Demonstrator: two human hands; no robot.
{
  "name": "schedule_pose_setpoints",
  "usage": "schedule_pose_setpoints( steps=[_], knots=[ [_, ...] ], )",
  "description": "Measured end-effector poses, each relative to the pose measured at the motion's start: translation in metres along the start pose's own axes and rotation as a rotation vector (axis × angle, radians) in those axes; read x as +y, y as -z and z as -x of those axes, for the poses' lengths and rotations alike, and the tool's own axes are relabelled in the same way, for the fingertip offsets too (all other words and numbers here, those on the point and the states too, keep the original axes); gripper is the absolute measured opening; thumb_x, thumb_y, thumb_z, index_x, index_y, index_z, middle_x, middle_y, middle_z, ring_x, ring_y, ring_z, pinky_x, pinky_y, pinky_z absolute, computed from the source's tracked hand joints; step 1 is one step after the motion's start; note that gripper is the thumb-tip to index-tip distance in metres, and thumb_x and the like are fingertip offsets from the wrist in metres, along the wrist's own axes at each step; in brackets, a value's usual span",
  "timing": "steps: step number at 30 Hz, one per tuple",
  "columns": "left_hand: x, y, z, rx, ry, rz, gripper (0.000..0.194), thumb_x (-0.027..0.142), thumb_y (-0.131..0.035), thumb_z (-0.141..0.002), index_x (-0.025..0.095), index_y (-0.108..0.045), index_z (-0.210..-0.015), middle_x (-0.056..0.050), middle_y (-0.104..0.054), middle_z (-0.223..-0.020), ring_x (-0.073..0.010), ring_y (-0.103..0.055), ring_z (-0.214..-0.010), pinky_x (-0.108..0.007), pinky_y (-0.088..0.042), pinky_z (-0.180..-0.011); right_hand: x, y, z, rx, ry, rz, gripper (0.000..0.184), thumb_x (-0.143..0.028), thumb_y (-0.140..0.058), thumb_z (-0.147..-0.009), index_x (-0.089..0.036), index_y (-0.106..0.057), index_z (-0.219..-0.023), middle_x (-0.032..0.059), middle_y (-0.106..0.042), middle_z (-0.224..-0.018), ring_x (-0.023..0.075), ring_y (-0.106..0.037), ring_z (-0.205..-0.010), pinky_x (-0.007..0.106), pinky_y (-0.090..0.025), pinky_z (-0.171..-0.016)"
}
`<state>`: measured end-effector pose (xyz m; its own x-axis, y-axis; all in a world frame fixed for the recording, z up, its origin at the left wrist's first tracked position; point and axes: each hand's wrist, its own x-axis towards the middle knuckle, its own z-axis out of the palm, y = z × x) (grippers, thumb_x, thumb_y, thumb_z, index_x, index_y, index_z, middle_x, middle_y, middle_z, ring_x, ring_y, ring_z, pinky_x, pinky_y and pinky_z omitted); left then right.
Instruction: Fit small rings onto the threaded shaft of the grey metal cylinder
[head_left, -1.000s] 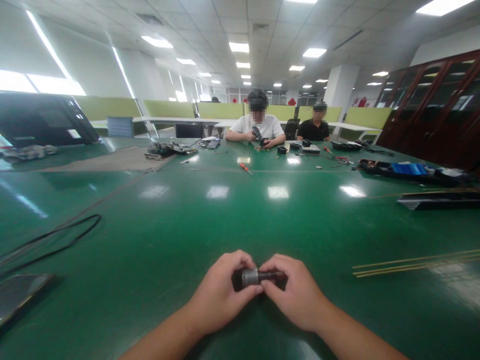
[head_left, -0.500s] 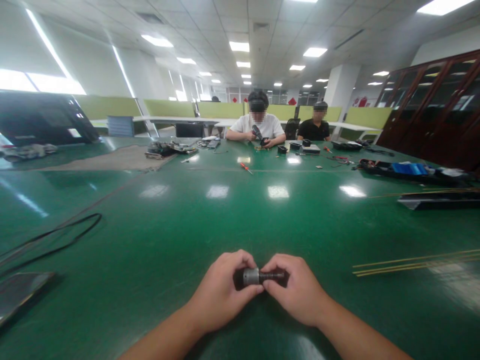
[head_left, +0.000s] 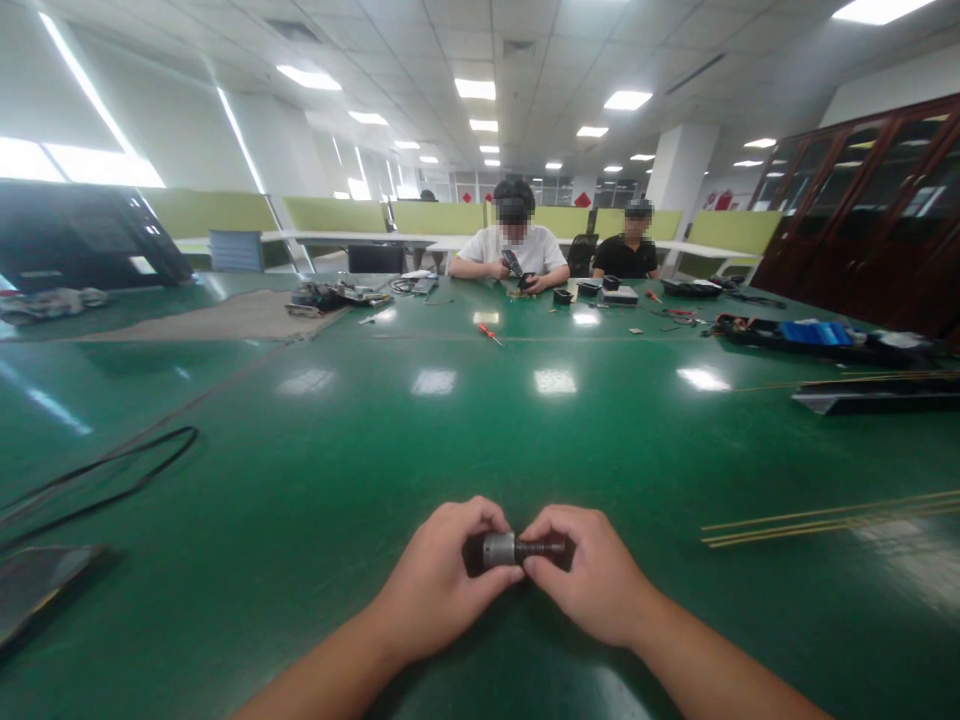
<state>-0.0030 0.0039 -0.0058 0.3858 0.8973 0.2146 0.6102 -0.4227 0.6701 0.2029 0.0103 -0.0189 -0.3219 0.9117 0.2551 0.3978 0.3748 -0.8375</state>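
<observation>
Between my two hands, low in the middle of the head view, lies a small metal part made of a grey cylinder [head_left: 499, 550] and a dark ridged shaft [head_left: 541, 548]. My left hand [head_left: 442, 575] is closed on the cylinder, thumb below and fingers above. The thumb and forefinger of my right hand [head_left: 592, 575] pinch the shaft close to where it meets the cylinder. The part is held level, its shaft end toward the right. What kind of part it is, I cannot tell for sure. My other fingers are mostly hidden.
Thin yellow rods [head_left: 795, 525] lie on the green table [head_left: 375, 430] at right, below a black channel [head_left: 862, 394]. A black cable [head_left: 161, 470] and a flat dark panel [head_left: 41, 590] are at left. Farther off is a screwdriver [head_left: 489, 333]; two people [head_left: 544, 245] sit opposite.
The whole view has shifted very slightly. Both hands keep the same hold on the metal part, with no clear movement between them.
</observation>
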Motion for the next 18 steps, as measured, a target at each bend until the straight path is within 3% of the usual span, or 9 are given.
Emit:
schedule_pose_setpoints(
  steps=[18],
  knots=[
    [0.0022, 0.0014, -0.0002, -0.014, -0.007, -0.02, 0.025, 0.025, -0.076, -0.081, 0.027, -0.059, -0.099, 0.005, -0.064, -0.093, -0.0189, -0.06, -0.089, -0.032, -0.041, -0.08, -0.0023, 0.0005, 0.0011, -0.004, 0.003, -0.015, 0.007, -0.012, -0.066, -0.072, -0.019, -0.068, -0.074, -0.0014, -0.066, -0.068, 0.015, -0.059, -0.064, 0.024, -0.04, -0.06]
  ],
)
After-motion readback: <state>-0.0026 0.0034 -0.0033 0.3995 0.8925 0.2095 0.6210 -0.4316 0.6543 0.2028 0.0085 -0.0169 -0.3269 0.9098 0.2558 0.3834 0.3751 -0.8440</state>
